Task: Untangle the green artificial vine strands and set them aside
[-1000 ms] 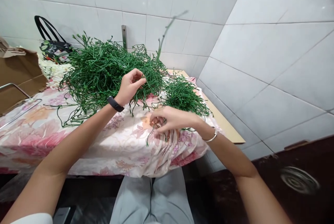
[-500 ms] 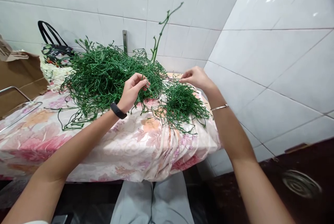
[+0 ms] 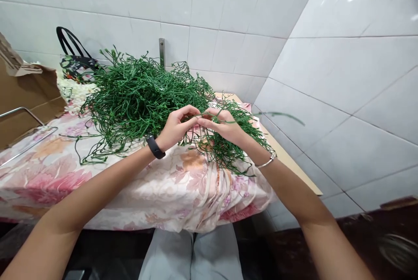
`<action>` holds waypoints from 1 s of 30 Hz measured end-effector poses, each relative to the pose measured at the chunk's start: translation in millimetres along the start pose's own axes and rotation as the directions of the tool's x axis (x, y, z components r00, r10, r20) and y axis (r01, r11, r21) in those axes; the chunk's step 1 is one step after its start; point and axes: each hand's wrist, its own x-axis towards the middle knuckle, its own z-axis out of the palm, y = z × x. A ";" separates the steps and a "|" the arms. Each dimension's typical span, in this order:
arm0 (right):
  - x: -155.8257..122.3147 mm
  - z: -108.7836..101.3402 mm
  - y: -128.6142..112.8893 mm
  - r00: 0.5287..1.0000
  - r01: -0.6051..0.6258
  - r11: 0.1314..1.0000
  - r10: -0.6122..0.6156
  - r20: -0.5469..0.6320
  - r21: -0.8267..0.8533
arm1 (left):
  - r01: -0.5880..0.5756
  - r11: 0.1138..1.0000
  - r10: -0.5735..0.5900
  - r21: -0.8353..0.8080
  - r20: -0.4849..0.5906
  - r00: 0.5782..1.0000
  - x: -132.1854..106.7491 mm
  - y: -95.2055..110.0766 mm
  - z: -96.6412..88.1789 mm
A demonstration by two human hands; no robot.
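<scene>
My left hand [image 3: 179,126] and my right hand [image 3: 225,126] meet at the fingertips above the table's front half. Both are closed in a pinch on one green plastic flower stem [image 3: 281,114]. Its branched tip sticks out to the right, past my right wrist, slightly blurred. The exact spot where the fingertips press is partly hidden. Behind my left hand rises a big tangled heap of green stems [image 3: 137,88]. Under and beyond my right hand lies a smaller pile of such stems [image 3: 228,153], partly covered by the hand and forearm.
A flowered cloth [image 3: 156,188] covers the table, bunched at the front right. At the left are a cardboard box [image 3: 32,92], a metal wire frame [image 3: 39,123], white flowers [image 3: 76,95] and a floral bag [image 3: 78,66]. White tiled walls [image 3: 326,62] close off the back and right.
The stem has swung from upright to pointing right. My right hand has come left from the small pile to my left hand and now grips the stem too.
</scene>
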 end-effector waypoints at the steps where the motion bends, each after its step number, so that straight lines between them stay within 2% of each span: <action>1: -0.4 0.8 -0.5 1.000 -0.001 0.999 0.001 -0.009 -0.033 | -0.023 0.998 0.022 0.056 0.006 1.000 -0.1 -0.6 -0.3; 4: -0.2 -3.5 0.7 0.999 0.017 0.996 -0.014 0.034 -0.090 | -0.120 0.958 0.109 0.260 0.057 0.992 -0.1 -1.9 -1.8; 7: 0.4 -8.8 4.7 0.993 0.096 0.974 -0.081 0.084 -0.203 | -0.222 0.846 0.165 0.485 0.157 0.974 -0.6 -2.9 -1.5; 9: 0.4 -8.7 7.1 0.983 0.177 0.917 -0.150 0.102 -0.357 | -0.261 0.749 0.162 0.609 0.213 0.964 -1.7 -3.3 0.7; 11: -0.3 -5.0 7.8 0.973 0.228 0.821 -0.207 0.100 -0.523 | -0.266 0.678 0.140 0.686 0.235 0.962 -3.3 -2.7 4.3; 13: -1.7 1.8 6.2 0.965 0.237 0.725 -0.252 0.072 -0.647 | -0.246 0.644 0.135 0.725 0.208 0.969 -5.1 -0.6 8.6; 15: -3.4 9.3 2.5 0.956 0.222 0.668 -0.292 0.025 -0.710 | -0.215 0.636 0.152 0.741 0.153 0.976 -6.9 2.2 12.1; 18: -4.9 13.5 -2.3 0.948 0.173 0.642 -0.315 -0.052 -0.747 | -0.187 0.636 0.198 0.748 0.076 0.977 -8.0 3.6 10.7; 21: -3.4 -2.5 1.7 0.931 0.012 0.665 -0.281 -0.235 -0.747 | -0.116 0.648 0.230 0.752 -0.048 0.972 -3.9 -0.2 -2.9; 23: -1.3 -24.6 10.4 0.902 -0.106 0.709 -0.228 -0.368 -0.698 | -0.042 0.745 0.189 0.665 -0.152 0.970 1.8 -2.8 -15.7; 25: 0.6 -48.8 22.0 0.896 -0.146 0.710 -0.199 -0.396 -0.689 | 0.024 0.911 0.070 0.411 -0.212 0.975 7.7 -2.5 -25.8; 26: 1.1 -59.2 28.0 0.900 -0.158 0.690 -0.194 -0.391 -0.707 | 0.057 0.967 -0.004 0.249 -0.209 0.978 9.7 -1.0 -28.8; 28: 1.2 -73.2 38.7 0.919 -0.193 0.620 -0.157 -0.361 -0.760 | 0.120 0.992 -0.125 -0.040 -0.153 0.980 11.0 3.8 -29.7; 30: 0.2 -77.5 46.0 0.937 -0.233 0.542 -0.098 -0.337 -0.807 | 0.177 0.961 -0.197 -0.212 -0.077 0.977 8.7 9.2 -25.6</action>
